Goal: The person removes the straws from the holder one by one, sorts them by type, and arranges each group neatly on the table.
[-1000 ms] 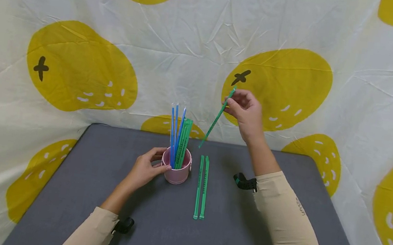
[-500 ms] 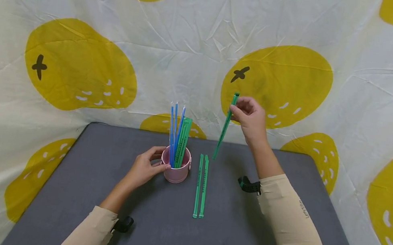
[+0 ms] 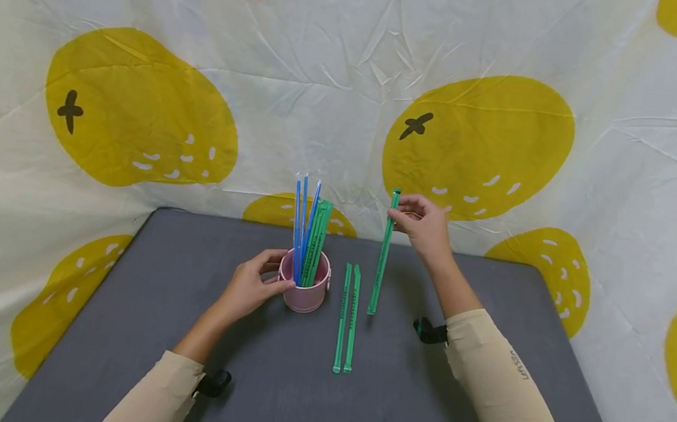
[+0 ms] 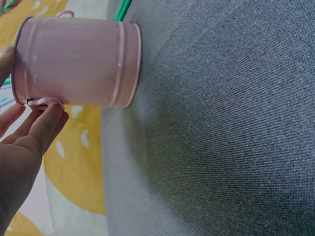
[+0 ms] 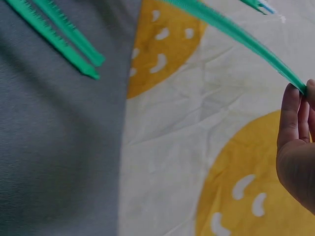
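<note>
Right hand: the right hand (image 3: pixel 425 224) pinches a green strip (image 3: pixel 382 254) near its top end between thumb and fingertips (image 5: pixel 290 105); the remaining fingers are loosely curled.
Held strip: the green strip stands almost upright, its lower end at or just above the grey table (image 3: pixel 448 404); contact cannot be told. It is just right of the two flat strips.
Left hand: the left hand (image 3: pixel 251 288) rests against the left side of the pink cup (image 3: pixel 304 292), thumb and fingers lightly curved round its wall and rim; in the left wrist view the fingertips (image 4: pixel 47 115) touch the small handle at the rim.
Pink cup: upright near the table's middle, holding blue straws (image 3: pixel 301 224) and a bundle of green strips (image 3: pixel 316 243), all leaning slightly and rising well above the rim.
Flat strips: two green strips (image 3: pixel 347 318) lie side by side on the table, touching, running near to far, between the cup and the held strip.
Backdrop: a white cloth with yellow fruit shapes (image 3: pixel 484 144) hangs behind and beside the table.
</note>
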